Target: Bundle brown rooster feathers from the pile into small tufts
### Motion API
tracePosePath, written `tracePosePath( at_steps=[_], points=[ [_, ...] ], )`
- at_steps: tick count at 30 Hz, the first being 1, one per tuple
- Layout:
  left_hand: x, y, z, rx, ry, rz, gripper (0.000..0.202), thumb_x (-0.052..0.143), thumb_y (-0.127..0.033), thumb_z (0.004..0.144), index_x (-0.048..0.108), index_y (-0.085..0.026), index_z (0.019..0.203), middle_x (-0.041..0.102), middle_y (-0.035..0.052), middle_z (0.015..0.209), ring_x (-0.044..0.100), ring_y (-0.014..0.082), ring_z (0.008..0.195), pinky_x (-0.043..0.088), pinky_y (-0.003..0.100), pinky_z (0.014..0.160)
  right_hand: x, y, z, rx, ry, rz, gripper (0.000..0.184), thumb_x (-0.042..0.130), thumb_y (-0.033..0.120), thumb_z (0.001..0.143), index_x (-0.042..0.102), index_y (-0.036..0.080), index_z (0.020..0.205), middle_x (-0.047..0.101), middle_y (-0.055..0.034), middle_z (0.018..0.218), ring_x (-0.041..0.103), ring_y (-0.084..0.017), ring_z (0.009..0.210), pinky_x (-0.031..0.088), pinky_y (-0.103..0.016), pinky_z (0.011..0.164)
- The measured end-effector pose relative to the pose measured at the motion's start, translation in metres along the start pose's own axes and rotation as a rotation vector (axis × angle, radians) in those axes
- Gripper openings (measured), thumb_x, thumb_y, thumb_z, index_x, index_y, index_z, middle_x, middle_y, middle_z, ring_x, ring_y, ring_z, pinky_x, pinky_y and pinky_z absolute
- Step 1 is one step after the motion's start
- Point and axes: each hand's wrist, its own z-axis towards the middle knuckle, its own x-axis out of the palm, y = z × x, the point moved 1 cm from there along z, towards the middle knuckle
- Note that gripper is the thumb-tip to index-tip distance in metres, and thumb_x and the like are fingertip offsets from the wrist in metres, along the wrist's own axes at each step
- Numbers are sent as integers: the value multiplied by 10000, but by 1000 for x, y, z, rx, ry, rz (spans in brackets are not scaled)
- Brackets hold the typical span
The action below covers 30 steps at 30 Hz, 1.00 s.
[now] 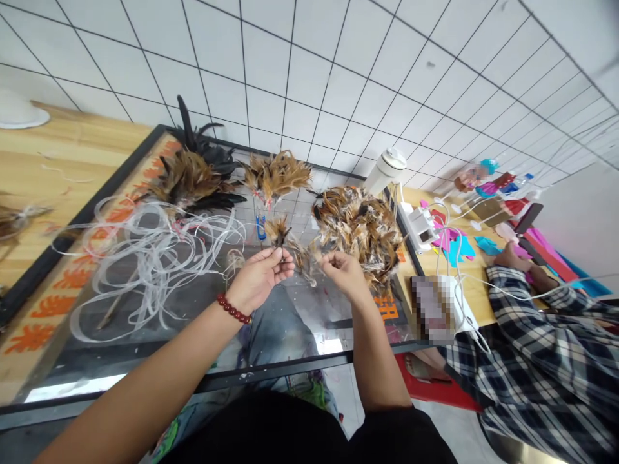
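Observation:
My left hand [261, 276], with a red bead bracelet at the wrist, is pinched shut on the base of a small bunch of brown feathers [277, 231] held upright over the glass table [159, 361]. My right hand [344, 270] is closed in a pinch on another few feathers [304, 261] hanging between the two hands. A heap of loose brown and tan feathers [360, 229] lies just beyond my right hand. Finished feather bundles [276, 174] and a darker bundle [191, 174] lie farther back.
A tangle of clear white plastic strip [145, 258] covers the table's left half. Blue scissors [260, 227] lie near the middle. A white bottle [384, 171] stands at the back right. At the right sits a person in a plaid sleeve [541, 335] among coloured paper [454, 245] and cables.

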Motion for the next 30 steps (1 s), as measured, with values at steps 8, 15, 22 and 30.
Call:
tracePosePath(
  at_steps=[8, 15, 22, 30],
  points=[
    [8, 10, -6, -108, -10, 73, 95, 670, -165, 778, 671, -72, 762, 706, 111, 751, 689, 165, 690, 559, 277, 682, 24, 14, -4, 31, 74, 446, 220, 689, 387, 707, 614, 182, 737, 607, 24, 616, 480, -70, 513, 398, -200, 515],
    [8, 13, -8, -152, 55, 176, 150, 731, -208, 722, 680, -67, 734, 672, 88, 682, 641, 129, 578, 544, 240, 566, 38, 7, -4, -77, 49, 350, 232, 652, 420, 749, 612, 193, 779, 591, 20, 669, 516, -95, 600, 433, -224, 592],
    [4, 8, -4, -50, 67, 66, 155, 736, -232, 713, 648, -107, 731, 572, 0, 629, 559, 80, 542, 496, 199, 516, 12, 11, -5, -260, -272, -171, 231, 544, 393, 836, 646, 187, 815, 586, -17, 722, 518, -129, 676, 420, -253, 672],
    [-3, 0, 3, 43, -99, -136, 50, 648, -159, 788, 621, -117, 781, 542, -21, 638, 544, 64, 564, 480, 180, 536, 13, 12, -12, -210, 172, -649, 71, 625, 268, 744, 672, 217, 751, 650, -8, 740, 570, -142, 700, 393, -248, 673]
  ],
)
